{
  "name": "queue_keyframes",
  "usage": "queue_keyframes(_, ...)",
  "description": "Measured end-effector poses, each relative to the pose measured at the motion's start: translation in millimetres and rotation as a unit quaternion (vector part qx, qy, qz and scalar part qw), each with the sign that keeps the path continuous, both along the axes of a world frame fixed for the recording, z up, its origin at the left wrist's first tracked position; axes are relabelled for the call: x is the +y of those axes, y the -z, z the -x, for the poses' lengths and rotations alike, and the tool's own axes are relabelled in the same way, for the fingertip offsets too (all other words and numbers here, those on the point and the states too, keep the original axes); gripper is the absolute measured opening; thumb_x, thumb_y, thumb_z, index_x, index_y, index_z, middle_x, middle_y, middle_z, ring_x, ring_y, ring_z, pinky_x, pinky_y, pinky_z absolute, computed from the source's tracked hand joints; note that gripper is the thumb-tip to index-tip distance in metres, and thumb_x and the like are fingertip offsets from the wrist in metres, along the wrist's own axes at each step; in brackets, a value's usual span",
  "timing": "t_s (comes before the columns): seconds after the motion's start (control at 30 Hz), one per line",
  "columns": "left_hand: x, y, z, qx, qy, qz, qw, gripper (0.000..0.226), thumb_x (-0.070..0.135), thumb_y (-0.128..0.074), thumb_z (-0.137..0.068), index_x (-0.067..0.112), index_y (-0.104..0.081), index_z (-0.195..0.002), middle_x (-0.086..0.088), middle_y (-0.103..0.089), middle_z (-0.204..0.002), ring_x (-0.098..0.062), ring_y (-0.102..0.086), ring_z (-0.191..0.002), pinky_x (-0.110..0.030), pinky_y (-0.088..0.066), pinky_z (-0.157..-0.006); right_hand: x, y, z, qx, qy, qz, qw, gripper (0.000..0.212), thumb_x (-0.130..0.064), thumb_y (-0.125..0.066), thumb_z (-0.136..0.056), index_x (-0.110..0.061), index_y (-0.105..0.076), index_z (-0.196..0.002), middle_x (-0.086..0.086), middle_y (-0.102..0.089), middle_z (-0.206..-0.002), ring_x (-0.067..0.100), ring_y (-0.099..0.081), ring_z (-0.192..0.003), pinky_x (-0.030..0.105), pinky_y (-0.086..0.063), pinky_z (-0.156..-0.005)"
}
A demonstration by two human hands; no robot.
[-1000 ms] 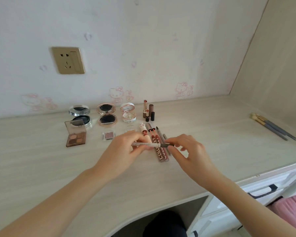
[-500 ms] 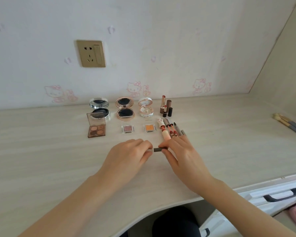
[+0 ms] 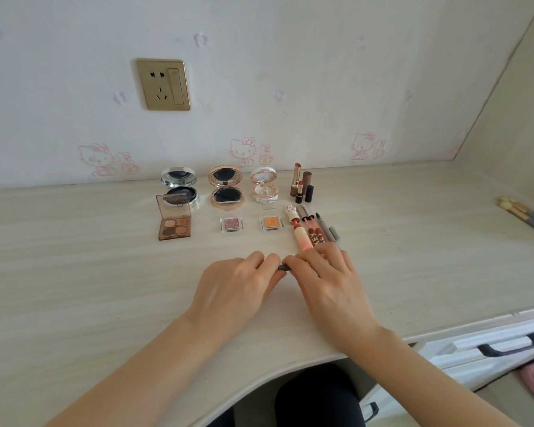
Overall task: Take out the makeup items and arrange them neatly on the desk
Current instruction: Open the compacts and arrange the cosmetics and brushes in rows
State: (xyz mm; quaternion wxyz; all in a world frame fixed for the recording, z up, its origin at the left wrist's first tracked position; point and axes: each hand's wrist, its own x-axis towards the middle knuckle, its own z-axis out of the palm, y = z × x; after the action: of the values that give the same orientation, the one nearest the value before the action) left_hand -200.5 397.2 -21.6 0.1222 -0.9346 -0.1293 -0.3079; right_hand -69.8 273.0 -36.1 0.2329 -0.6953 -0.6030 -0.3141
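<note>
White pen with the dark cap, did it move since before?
Yes. The thin dark-capped pen was over the red lip gloss tubes; now it is nearer the camera.

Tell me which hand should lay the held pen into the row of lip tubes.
Likely right. The right hand sits at the near end of the row of lip tubes and pinches the pen; the left hand lies farther left.

We read "KEY" on dark red lip tube (image 3: pixel 314 239); print on eyeshadow palette lid (image 3: pixel 173 202) too blurred for us.
</note>
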Motion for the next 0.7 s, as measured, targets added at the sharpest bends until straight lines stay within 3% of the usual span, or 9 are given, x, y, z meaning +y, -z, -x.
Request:
queue_keyframes(0.13, -1.4, -1.5, 1.0, 0.021, -0.008, 0.024, 0.999, 0.035, 0.044, -0.034, -0.099, 0.020, -0.056, -0.084, 0.004, -0.043, -0.051, -0.021, -0.040, -0.032, -0.022, -0.018, -0.036, -1.6, -0.5, 1.1, -0.001, -0.001, -0.011, 1.000, 0.019, -0.010, -0.053, -0.093, -0.014, -0.069, -0.102, -0.001, -0.066, -0.097, 0.024, -0.049, -0.094, 0.033, -0.042, -0.078)
queue_keyframes(0.4, -0.9, -0.8, 2.6, 0.039, -0.025, 0.057, 0.997, 0.042, 0.054, -0.021, -0.099, 0.025, -0.047, -0.083, 0.005, -0.050, -0.046, -0.023, -0.047, -0.036, -0.023, -0.024, -0.036, -1.6, -0.4, 1.0, -0.013, -0.014, -0.012, 1.000, 0.019, -0.008, -0.054, -0.092, -0.012, -0.069, -0.103, 0.000, -0.066, -0.096, 0.026, -0.053, -0.093, 0.035, -0.044, -0.077)
queue_keyframes(0.7, 0.7, -2.4, 1.7, 0.048, -0.025, 0.063, 0.997, 0.044, 0.057, -0.028, -0.094, 0.024, -0.042, -0.069, 0.003, -0.044, -0.038, -0.022, -0.043, -0.030, -0.020, -0.018, -0.036, -2.3, -0.6, 2.0, 0.011, -0.037, -0.005, 0.999, 0.019, -0.005, -0.058, -0.089, -0.010, -0.069, -0.104, 0.002, -0.065, -0.095, 0.023, -0.049, -0.091, 0.034, -0.045, -0.082)
